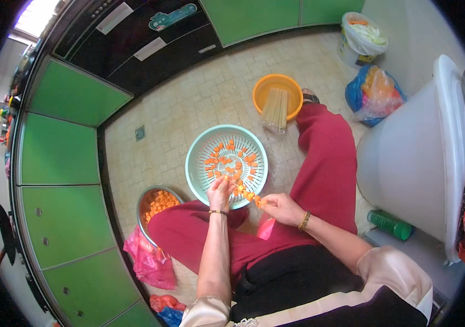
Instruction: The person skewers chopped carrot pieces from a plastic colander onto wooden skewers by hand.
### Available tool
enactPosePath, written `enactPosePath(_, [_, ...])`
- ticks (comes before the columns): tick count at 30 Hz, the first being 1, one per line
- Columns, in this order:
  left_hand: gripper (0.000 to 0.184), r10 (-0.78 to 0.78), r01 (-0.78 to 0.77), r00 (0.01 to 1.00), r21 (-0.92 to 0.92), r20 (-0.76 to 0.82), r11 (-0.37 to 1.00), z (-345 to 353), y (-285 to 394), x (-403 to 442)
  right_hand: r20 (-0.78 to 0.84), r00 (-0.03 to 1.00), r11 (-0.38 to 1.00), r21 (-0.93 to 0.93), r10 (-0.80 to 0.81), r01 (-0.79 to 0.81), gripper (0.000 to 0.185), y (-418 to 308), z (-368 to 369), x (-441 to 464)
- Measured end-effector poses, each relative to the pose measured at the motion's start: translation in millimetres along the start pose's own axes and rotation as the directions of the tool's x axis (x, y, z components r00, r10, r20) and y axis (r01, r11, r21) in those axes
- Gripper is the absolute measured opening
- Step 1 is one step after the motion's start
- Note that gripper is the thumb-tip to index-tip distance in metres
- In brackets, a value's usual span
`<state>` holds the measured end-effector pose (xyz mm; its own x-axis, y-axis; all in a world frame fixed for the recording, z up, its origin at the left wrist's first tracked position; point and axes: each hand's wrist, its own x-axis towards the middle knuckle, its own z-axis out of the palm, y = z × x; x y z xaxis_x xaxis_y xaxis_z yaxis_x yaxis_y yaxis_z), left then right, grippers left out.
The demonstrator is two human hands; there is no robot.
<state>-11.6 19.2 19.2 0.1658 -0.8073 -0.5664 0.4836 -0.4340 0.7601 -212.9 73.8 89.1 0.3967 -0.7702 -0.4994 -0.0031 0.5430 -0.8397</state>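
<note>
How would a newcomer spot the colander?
From the green cabinets on the left, cross the tiled floor to the person's left hand; the colander is the pale blue-green dish beyond it. Unlike the orange basin and the metal bowl, it has slotted holes, with orange pieces scattered inside.

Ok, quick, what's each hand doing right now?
Left hand: pinched closed, seemingly on an orange chunk.
Right hand: closed, holding the near end of a skewer with threaded chunks.
</note>
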Motion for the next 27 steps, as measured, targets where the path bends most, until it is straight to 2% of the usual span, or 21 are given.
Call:
enactPosePath(2, [0.017,-0.003,0.003,1.0,-0.022,-0.01,1.0,0,2,-2,0.01,1.0,1.0,-0.001,0.024,-0.024,0.016,-2,0,0])
enactPosePath(5, [0.022,-0.039,0.051,0.998,-0.267,0.051,0.962,-4,7,4,0.035,0.999,0.994,-0.11,-0.022,0.026,0.016,-11,1,-2])
enactPosePath(8, [0.027,-0.093,0.137,0.986,-0.346,0.14,0.928,-2,12,0,0.093,0.994,0.994,-0.077,-0.065,0.072,0.018,9,7,4])
enactPosePath(9, [0.028,-0.123,0.191,0.97,-0.351,0.209,0.917,-10,6,7,0.067,0.993,0.991,-0.085,-0.097,0.102,0.017,16,11,4])
enactPosePath(11, [0.029,-0.176,0.242,0.961,-0.341,0.213,0.908,-7,6,5,0.012,0.987,0.981,-0.103,-0.162,0.162,0.016,19,20,3])
enactPosePath(14, [0.03,-0.203,0.277,0.952,-0.356,0.231,0.892,3,11,1,0.036,0.99,0.989,0.071,-0.133,0.13,0.021,9,25,-1])
enactPosePath(15, [0.03,-0.202,0.28,0.95,-0.366,0.237,0.887,6,15,-2,0.078,0.989,0.975,0.196,-0.122,0.104,0.025,4,25,1])
enactPosePath(18, [0.029,-0.16,0.281,0.935,-0.384,0.318,0.88,21,25,-11,0.036,0.997,0.962,0.263,0.067,-0.074,0.026,-21,22,6])
enactPosePath(19, [0.028,-0.16,0.28,0.931,-0.365,0.327,0.888,26,30,-13,0.04,0.999,0.935,0.353,0.015,-0.028,0.026,-19,26,10])
enactPosePath(23, [0.026,-0.129,0.251,0.916,-0.293,0.379,0.923,43,43,-20,0.028,0.999,0.968,0.25,-0.027,0.019,0.023,-18,33,22])
enactPosePath(26, [0.026,-0.115,0.229,0.914,-0.26,0.39,0.938,48,42,-20,0.04,0.992,0.97,0.219,-0.119,0.108,0.019,-12,34,31])
enactPosePath(27, [0.026,-0.119,0.233,0.914,-0.259,0.389,0.937,48,42,-20,0.037,0.995,0.965,0.252,-0.091,0.079,0.018,-11,34,30])
